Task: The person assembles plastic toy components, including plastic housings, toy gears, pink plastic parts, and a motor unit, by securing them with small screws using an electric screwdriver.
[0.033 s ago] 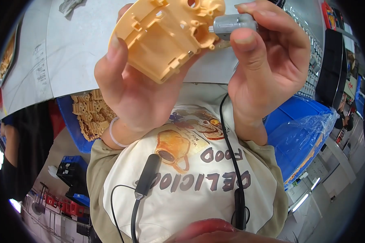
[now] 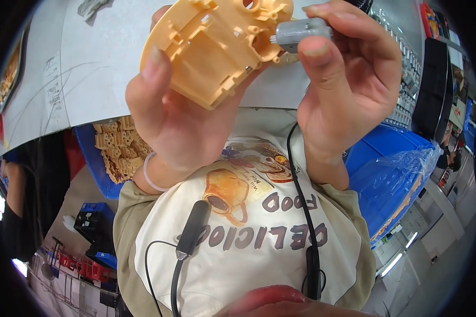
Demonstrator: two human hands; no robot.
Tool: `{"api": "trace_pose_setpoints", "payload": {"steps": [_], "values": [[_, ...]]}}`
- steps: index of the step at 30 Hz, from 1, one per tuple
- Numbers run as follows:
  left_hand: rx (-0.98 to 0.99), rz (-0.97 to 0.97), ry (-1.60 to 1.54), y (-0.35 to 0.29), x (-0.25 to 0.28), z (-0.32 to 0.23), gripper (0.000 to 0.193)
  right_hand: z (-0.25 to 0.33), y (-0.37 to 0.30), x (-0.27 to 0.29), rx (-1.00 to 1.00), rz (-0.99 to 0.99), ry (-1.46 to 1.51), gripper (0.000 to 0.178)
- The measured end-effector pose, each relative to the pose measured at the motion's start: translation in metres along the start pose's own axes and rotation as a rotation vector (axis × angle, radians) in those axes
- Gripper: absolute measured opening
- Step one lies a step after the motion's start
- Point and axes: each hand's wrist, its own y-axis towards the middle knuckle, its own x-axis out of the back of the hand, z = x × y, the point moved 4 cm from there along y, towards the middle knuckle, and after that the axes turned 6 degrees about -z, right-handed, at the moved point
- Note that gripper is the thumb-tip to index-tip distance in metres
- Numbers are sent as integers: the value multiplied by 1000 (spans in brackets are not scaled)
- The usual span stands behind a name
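Note:
My left hand [image 2: 180, 116] is closed around a yellow-orange moulded plastic housing [image 2: 209, 58], thumb on its left edge. The housing is tilted, its hollow inner side with ribs, posts and round sockets facing me. Between the thumb and fingers of my right hand [image 2: 349, 74] is a small grey metal motor [image 2: 301, 33]. The motor lies nearly level, its toothed shaft end pointing left at a round socket [image 2: 262, 45] on the housing's right side. That tip overlaps the socket's rim in view; whether they touch I cannot tell.
A white worktable [image 2: 95, 68] spans the far side. Left of my lap, a blue bin [image 2: 92, 164] holds many similar yellow-orange parts [image 2: 119, 148]. To the right stands a plastic-lined blue bin [image 2: 391, 169]. Rows of metal parts [image 2: 411, 79] lie at far right. A person's arm [image 2: 13, 190] shows at left.
The motor in my right hand has shifted very slightly left toward the socket. The housing in my left hand has barely moved.

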Motion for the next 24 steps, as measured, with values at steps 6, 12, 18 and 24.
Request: {"api": "trace_pose_setpoints", "payload": {"steps": [6, 12, 18, 24], "values": [[-21, 48, 89, -4, 6, -3, 66, -21, -3, 6, 258, 105, -167, 36], [-100, 165, 224, -5, 14, -3, 60, -15, -10, -10, 497, 147, -490, 36], [-128, 65, 189, -4, 7, 1, 61, -8, -8, -16, 676, 180, -579, 36], [-266, -50, 301, -2, 8, 2, 59, -16, -2, -17, 484, 138, -517, 32]]}}
